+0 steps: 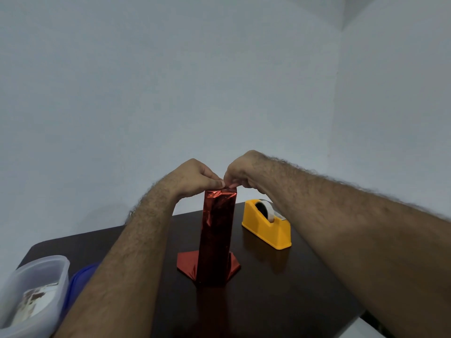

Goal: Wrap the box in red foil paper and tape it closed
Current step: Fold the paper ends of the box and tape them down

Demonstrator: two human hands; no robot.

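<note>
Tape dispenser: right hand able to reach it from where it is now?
Probably yes. The tape dispenser sits just below the right hand, nothing between them. But both hands are busy pinching foil atop the wrapped box, so it must let go first.

A single head-worn wide-angle view looks forward and slightly down from close behind both forearms. The left hand [195, 178] and right hand [244, 172] meet at mid-frame atop the box [216, 237]; the table [268, 289] fills the lower frame below them, bare wall [219, 81] above.
</note>
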